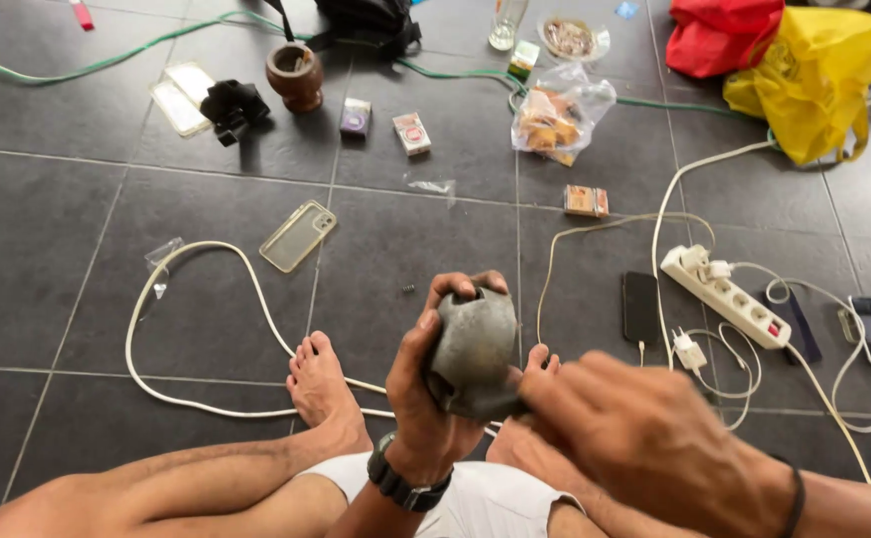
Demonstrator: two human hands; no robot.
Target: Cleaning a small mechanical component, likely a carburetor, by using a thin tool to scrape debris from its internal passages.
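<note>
My left hand (425,384) grips the grey casing (473,349); my right hand (644,438) pinches its lower edge, needing a steady twist.

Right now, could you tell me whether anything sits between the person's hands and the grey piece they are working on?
Nothing visible does. The left hand is already wrapped around the grey rounded part, and the right hand touches its lower edge. The white cable lies on the floor behind, apart from it.
</note>
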